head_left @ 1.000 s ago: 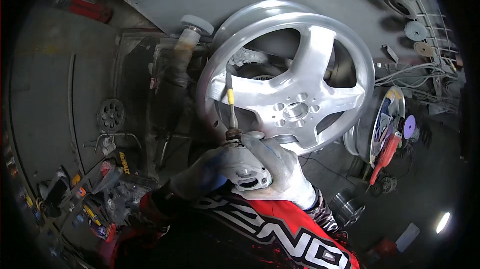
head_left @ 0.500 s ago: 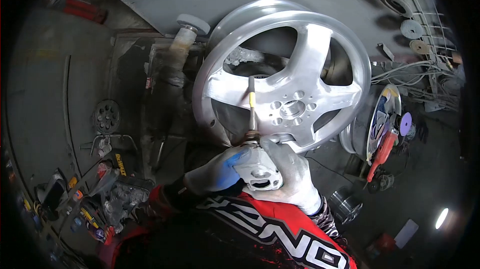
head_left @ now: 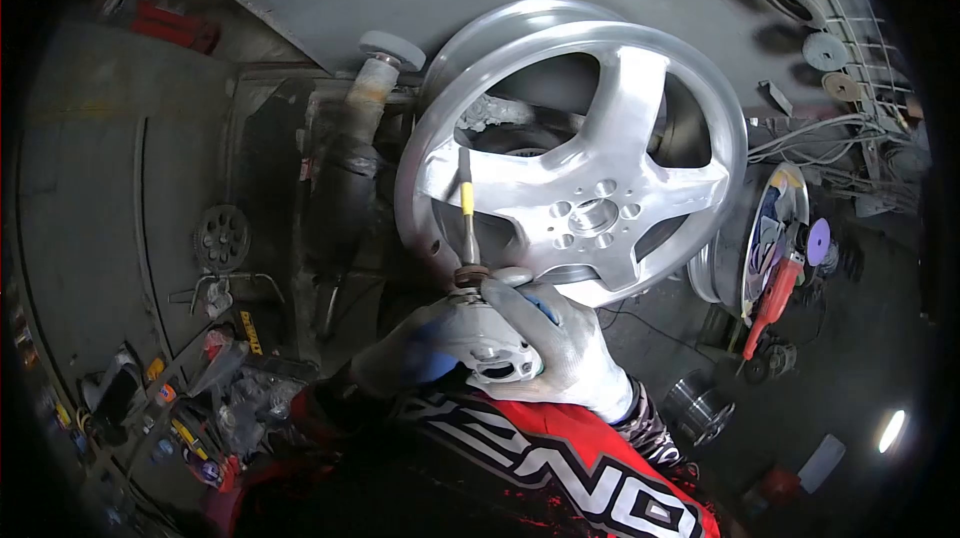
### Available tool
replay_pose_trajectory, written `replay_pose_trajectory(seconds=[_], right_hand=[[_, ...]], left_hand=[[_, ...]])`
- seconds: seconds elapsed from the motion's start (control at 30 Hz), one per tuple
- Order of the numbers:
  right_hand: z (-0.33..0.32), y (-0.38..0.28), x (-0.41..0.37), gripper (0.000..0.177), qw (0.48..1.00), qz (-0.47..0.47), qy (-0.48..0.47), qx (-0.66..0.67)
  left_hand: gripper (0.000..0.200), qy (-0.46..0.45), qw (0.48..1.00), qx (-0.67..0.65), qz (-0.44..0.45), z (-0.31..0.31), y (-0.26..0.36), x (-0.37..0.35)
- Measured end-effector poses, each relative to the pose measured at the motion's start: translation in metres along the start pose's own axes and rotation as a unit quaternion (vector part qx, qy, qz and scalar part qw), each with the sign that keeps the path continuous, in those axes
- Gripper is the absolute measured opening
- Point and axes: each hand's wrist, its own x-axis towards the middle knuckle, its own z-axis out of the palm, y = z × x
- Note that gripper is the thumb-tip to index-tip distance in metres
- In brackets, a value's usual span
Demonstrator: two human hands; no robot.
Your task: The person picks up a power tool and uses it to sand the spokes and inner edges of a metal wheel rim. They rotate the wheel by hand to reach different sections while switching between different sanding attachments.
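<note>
white-gloved fingers [head_left: 512,306] clamp grinder [head_left: 495,353] — bit [head_left: 466,208] touching wheel [head_left: 622,108]

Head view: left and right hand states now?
Left hand: closed on the silver metal grinder with yellow-banded shaft.
Right hand: closed on the same grinder.

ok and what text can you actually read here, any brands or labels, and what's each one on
"ENO": large white letters on the red and black sleeve, cut off at the ends.
"DEWALT": seemingly, on the small yellow tag at lower left.
Too small or blurred: the printed disc at right, labels in the tool clutter.
None shows on the wheel or the grinder gripped by the left hand and right hand.
</note>
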Motion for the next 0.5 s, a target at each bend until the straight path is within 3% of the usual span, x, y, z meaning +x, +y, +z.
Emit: replay_pose_trajectory(seconds=[0.03, 0.07, 0.23, 0.27, 0.3, 0.37, 0.5], right_hand=[[-0.003, 0.003, -0.007, 0.088, 1.0, 0.002, 0.002, -0.002], [-0.005, 0.005, -0.015, 0.087, 1.0, 0.013, 0.005, -0.01], [-0.022, 0.003, -0.035, 0.089, 0.997, 0.07, 0.03, -0.024], [-0.024, 0.005, -0.037, 0.09, 0.996, 0.071, 0.035, -0.029], [-0.023, 0.005, -0.039, 0.09, 0.996, 0.071, 0.034, -0.029], [-0.022, 0.006, -0.041, 0.088, 0.996, 0.084, 0.021, -0.034], [-0.012, 0.004, -0.029, 0.087, 0.998, 0.05, 0.021, -0.03]], left_hand=[[0.032, 0.036, 0.994, -0.077, -0.063, -0.014, -0.015, 0.002], [0.032, 0.034, 0.994, -0.077, -0.065, -0.011, -0.017, 0.006], [0.054, -0.012, 0.981, 0.183, -0.057, 0.026, 0.0, 0.029], [0.06, -0.031, 0.945, 0.314, -0.085, 0.039, 0.011, 0.035], [0.06, -0.032, 0.945, 0.314, -0.084, 0.035, 0.006, 0.036], [0.059, -0.03, 0.987, 0.152, -0.033, 0.024, -0.008, 0.033], [0.061, -0.062, 0.995, 0.081, 0.005, 0.017, -0.01, 0.021]])
